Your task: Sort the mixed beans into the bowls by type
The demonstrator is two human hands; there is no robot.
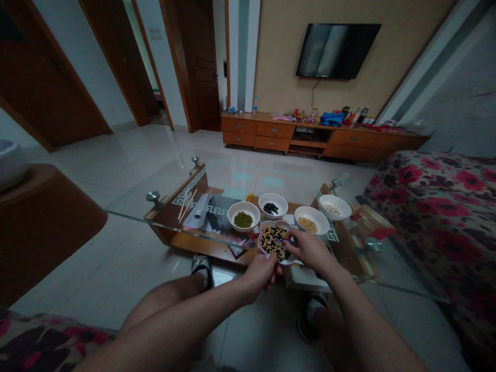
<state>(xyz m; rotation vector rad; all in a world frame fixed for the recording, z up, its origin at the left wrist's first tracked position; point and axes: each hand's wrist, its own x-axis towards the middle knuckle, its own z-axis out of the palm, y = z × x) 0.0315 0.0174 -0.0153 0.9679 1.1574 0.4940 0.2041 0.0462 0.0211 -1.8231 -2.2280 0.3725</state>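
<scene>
A petal-edged bowl (pixel 259 243) of mixed black and yellow beans sits at the near edge of the glass table. My left hand (pixel 261 273) is closed on its near rim. Over the bowl, my right hand (pixel 310 249) pinches a thin purple utensil (pixel 291 242); its tip is among the beans and its kind is unclear. Around it stand a white bowl (pixel 231 219) of green beans, one (pixel 284 200) with black beans, one (pixel 326 227) with yellow beans, and one (pixel 347 213) with pale pieces I cannot make out.
Chopsticks (pixel 188 205) lie at the left of the glass table (pixel 127 209). Under the glass are papers (pixel 202 211) and a wooden frame. A paper bag (pixel 368 223) is at the right, beside a flowered sofa (pixel 437 206). A low cabinet (pixel 273 135) stands beyond.
</scene>
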